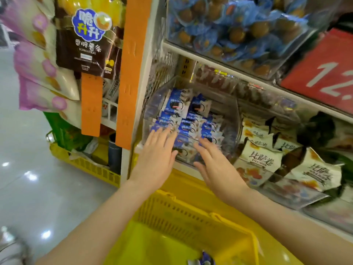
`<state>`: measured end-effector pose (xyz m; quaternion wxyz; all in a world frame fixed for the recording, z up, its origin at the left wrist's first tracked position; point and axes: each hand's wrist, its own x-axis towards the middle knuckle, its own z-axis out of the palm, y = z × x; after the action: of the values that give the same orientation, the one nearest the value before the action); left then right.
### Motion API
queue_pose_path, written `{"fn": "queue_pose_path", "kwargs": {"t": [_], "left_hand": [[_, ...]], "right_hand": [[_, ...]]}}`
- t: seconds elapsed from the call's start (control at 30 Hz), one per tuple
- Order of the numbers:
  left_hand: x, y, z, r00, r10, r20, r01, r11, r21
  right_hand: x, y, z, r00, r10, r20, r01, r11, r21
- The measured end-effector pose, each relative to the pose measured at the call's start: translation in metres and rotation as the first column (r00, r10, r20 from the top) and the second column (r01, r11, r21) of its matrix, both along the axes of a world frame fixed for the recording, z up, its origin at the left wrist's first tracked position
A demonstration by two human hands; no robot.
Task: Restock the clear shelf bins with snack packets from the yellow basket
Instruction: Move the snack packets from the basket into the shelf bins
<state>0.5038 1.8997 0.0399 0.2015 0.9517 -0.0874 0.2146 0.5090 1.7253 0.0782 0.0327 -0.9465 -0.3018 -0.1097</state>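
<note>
A clear shelf bin [232,119] holds several blue-and-white snack packets [193,113] lying in rows. My left hand [157,155] reaches over the bin's front edge with straight fingers touching the nearest packets. My right hand [214,165] lies beside it, fingers spread flat against the bin's front and the packets there. Neither hand holds anything. Below my arms stands the yellow basket [191,217], with one blue packet [205,260] showing at its bottom.
Right of the bin lie white-and-black snack bags [259,159]. An upper bin of blue-wrapped snacks [238,31] sits above, beside a red price sign [324,73]. Hanging bags [87,39] and an orange post [131,73] stand left, with another yellow basket [95,167] on the floor.
</note>
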Motion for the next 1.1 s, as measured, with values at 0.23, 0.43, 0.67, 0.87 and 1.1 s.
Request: {"fn": "queue_pose_path", "kwargs": {"t": [0.23, 0.43, 0.67, 0.87, 1.1], "left_hand": [[-0.073, 0.005, -0.063, 0.992, 0.126, 0.000, -0.126, 0.987, -0.100], [-0.096, 0.049, -0.142, 0.872, 0.315, -0.374, -0.344, 0.939, -0.010], [-0.111, 0.073, -0.187, 0.724, 0.329, -0.607, -0.456, 0.888, -0.063], [-0.110, 0.072, -0.183, 0.761, 0.288, -0.582, -0.454, 0.877, -0.160], [-0.110, 0.069, -0.183, 0.787, 0.304, -0.537, -0.454, 0.874, -0.171]], "right_hand": [[-0.072, -0.039, -0.093, 0.998, 0.066, 0.006, -0.067, 0.990, 0.128], [-0.096, -0.064, -0.219, 0.843, -0.190, -0.503, 0.206, 0.978, -0.026], [-0.118, -0.086, -0.312, 0.499, -0.315, -0.807, 0.231, 0.946, -0.226], [-0.141, -0.081, -0.342, 0.422, -0.283, -0.861, 0.062, 0.957, -0.284], [-0.140, -0.073, -0.332, 0.517, -0.263, -0.815, -0.225, 0.876, -0.426]]}}
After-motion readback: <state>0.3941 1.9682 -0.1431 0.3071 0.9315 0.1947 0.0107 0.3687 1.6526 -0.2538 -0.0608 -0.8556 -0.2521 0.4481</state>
